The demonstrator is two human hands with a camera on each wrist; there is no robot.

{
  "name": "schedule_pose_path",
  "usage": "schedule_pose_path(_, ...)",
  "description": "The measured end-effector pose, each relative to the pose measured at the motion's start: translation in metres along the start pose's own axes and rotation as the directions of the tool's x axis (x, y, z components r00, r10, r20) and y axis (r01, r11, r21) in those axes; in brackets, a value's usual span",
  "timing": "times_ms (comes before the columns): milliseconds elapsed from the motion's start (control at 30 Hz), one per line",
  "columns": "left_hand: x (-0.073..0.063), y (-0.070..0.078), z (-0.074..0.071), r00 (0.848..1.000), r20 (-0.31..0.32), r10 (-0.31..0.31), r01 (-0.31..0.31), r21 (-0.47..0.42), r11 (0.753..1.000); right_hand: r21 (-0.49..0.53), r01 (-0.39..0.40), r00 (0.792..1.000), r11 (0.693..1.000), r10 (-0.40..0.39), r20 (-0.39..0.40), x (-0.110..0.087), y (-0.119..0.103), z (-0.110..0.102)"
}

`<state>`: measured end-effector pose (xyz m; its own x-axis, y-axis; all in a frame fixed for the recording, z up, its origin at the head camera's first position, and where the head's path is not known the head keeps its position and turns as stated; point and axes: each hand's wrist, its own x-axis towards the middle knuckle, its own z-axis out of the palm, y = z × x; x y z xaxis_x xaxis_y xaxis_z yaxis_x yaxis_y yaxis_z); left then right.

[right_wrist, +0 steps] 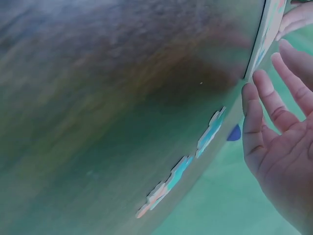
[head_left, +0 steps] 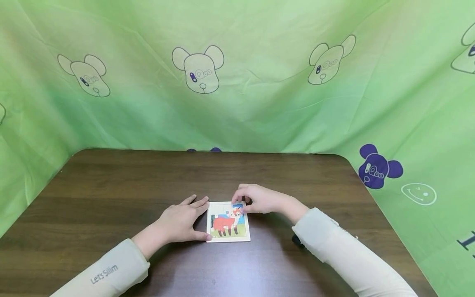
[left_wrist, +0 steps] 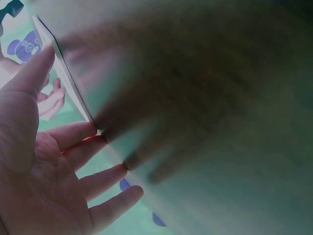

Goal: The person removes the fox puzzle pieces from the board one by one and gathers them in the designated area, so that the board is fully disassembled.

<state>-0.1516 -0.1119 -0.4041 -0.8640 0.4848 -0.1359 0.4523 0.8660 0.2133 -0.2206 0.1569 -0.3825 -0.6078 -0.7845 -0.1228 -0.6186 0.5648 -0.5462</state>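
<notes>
A square picture puzzle [head_left: 224, 225] in a pale frame lies flat on the table, showing a red-orange deer-like animal. Its upper left part is bare and pale. My left hand [head_left: 182, 222] rests along the puzzle's left side, thumb on the lower left corner, forefinger at the upper left; in the left wrist view its fingers are spread and nearly straight. Over the upper right corner is my right hand [head_left: 259, 199], fingers bent loosely, tips at the picture. From the right wrist view, the right hand [right_wrist: 283, 122] shows no piece between its fingers.
Loose puzzle pieces, one blue [right_wrist: 210, 132] and others blue and orange [right_wrist: 168, 183], lie on the table in the right wrist view; I cannot make them out from the head. A green printed curtain [head_left: 259, 115] hangs behind the brown table [head_left: 130, 177].
</notes>
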Motion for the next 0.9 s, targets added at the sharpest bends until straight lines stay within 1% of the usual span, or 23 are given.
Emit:
schedule_pose_path(200,-0.001,0.001,-0.001,1.000,0.004,-0.003,0.003,-0.006,1.000,-0.039,0.013,0.999,0.999,-0.011,0.036,0.004,-0.003,0.003)
schedule_pose_path(400,-0.002,0.001,0.001,1.000,0.003,-0.002,0.002,-0.005,1.000,-0.040,-0.002,0.998,0.999,0.005,0.062,0.004,-0.006,0.004)
schedule_pose_path(600,-0.001,0.000,0.001,1.000,-0.003,0.003,-0.003,-0.001,1.000,-0.065,-0.013,0.996,0.998,0.019,0.082,0.008,-0.003,0.004)
schedule_pose_path(900,-0.001,0.000,0.002,1.000,-0.013,0.002,-0.002,-0.005,1.000,-0.096,-0.002,0.992,0.995,0.014,0.125,0.017,0.000,0.002)
